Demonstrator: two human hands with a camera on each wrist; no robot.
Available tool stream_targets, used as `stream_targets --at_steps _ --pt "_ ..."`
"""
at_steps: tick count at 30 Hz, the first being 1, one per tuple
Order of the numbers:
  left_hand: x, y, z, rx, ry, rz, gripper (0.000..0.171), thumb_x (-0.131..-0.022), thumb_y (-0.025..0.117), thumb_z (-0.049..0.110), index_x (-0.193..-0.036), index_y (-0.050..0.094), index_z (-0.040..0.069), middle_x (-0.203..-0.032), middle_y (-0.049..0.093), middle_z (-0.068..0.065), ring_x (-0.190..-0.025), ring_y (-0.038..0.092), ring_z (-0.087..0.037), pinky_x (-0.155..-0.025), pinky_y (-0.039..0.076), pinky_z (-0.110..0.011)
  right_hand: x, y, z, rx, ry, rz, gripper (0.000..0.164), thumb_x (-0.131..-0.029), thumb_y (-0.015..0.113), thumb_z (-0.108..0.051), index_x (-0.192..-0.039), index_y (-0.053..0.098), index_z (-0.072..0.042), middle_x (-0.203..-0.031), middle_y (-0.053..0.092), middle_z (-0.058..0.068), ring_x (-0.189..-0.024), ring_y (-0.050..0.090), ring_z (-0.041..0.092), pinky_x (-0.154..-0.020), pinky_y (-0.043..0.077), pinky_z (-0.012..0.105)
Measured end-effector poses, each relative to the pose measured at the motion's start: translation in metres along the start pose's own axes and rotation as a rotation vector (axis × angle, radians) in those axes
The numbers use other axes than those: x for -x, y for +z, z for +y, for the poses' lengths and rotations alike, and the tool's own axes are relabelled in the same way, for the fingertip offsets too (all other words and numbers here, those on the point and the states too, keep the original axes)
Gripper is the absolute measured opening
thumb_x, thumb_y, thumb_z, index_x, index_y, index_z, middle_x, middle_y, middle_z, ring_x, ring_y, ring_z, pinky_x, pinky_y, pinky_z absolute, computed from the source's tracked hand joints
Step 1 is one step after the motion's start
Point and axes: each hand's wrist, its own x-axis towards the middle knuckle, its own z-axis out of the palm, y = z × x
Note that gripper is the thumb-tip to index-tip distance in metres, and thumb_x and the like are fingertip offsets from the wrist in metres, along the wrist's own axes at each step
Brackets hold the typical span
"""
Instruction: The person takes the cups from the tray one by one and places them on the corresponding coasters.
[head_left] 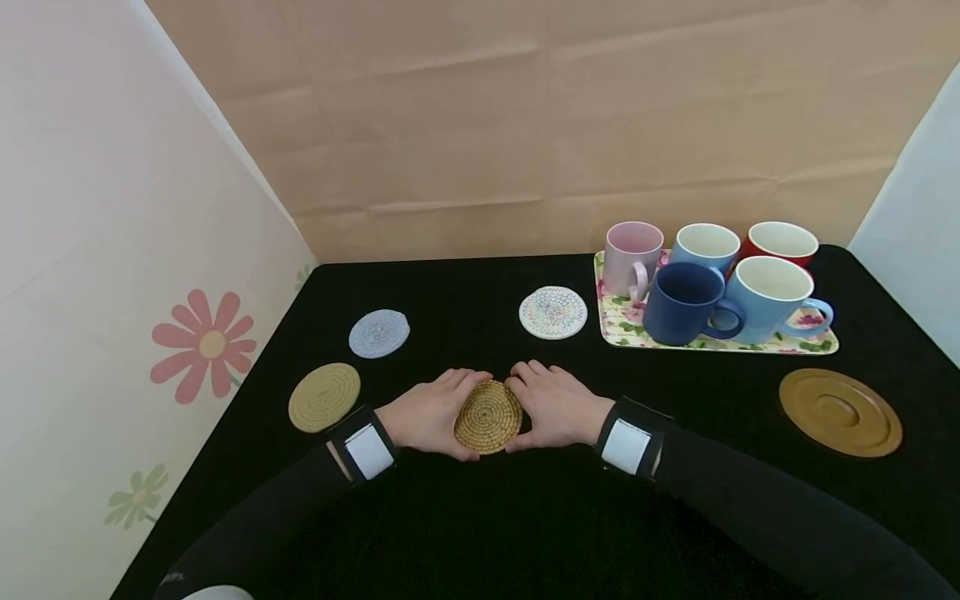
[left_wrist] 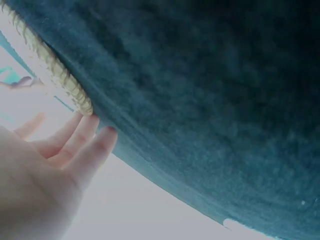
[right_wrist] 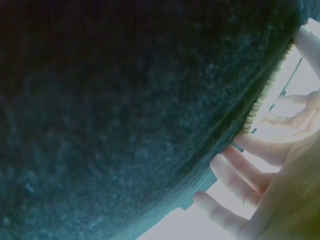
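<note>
A round coaster [head_left: 488, 417] of coiled, woven straw lies on the black cloth between the two hands. My left hand [head_left: 435, 414] holds its left side, thumb at the near edge and fingers at the far edge. On the opposite side my right hand [head_left: 558, 406] holds it the same way. The left wrist view shows fingertips [left_wrist: 89, 120] right at the coaster's ribbed rim [left_wrist: 60, 75]. In the right wrist view a finger [right_wrist: 260, 145] meets the rim, while the other fingers spread over the cloth.
A floral tray [head_left: 611, 329] at the back right carries several mugs, among them a dark blue mug [head_left: 678, 304]. A tan coaster [head_left: 324, 397], a pale blue coaster [head_left: 379, 333] and a white patterned coaster [head_left: 553, 312] lie around the hands. A round wooden plate [head_left: 840, 412] lies far right.
</note>
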Motion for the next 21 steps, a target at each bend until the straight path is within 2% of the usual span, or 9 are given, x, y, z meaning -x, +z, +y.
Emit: stream_targets --at_steps 6,11,17,21 --pt "0.000 -0.004 0.002 -0.031 -0.009 -0.019 0.110 -0.069 0.081 0.054 -0.152 0.022 0.014 -0.145 0.037 -0.007 -0.129 0.040 -0.021 -0.095 0.046 -0.036 0.000 -0.001 0.001 -0.001 -0.003 -0.008 0.085 -0.075 0.068 -0.069 -0.132 0.054 -0.007 -0.125 0.050 0.010 -0.108 0.050 0.022 -0.084 0.046 0.037" --pt "0.000 -0.008 0.005 -0.073 -0.019 -0.048 0.111 -0.069 0.080 0.056 -0.153 0.022 0.013 -0.148 0.038 -0.009 -0.131 0.041 -0.024 -0.096 0.045 -0.039 0.003 -0.008 0.006 -0.019 -0.004 -0.050 0.082 -0.077 0.069 -0.065 -0.133 0.054 -0.007 -0.129 0.050 0.012 -0.113 0.050 0.026 -0.088 0.047 0.040" --pt "-0.004 -0.019 0.008 -0.093 -0.048 -0.107 0.106 -0.068 0.080 0.058 -0.151 0.030 0.014 -0.146 0.042 -0.010 -0.127 0.046 -0.025 -0.095 0.046 -0.041 0.012 -0.019 0.018 -0.068 -0.003 -0.121 0.065 -0.085 0.067 -0.055 -0.129 0.058 -0.009 -0.124 0.056 0.011 -0.108 0.057 0.024 -0.087 0.049 0.041" --pt "-0.014 -0.033 0.006 -0.073 -0.110 -0.143 0.099 -0.070 0.079 0.059 -0.149 0.035 0.017 -0.140 0.049 -0.008 -0.120 0.052 -0.023 -0.091 0.048 -0.038 0.023 -0.025 0.029 -0.082 0.016 -0.135 0.058 -0.087 0.066 -0.053 -0.126 0.061 -0.010 -0.117 0.060 0.008 -0.103 0.060 0.023 -0.086 0.050 0.042"
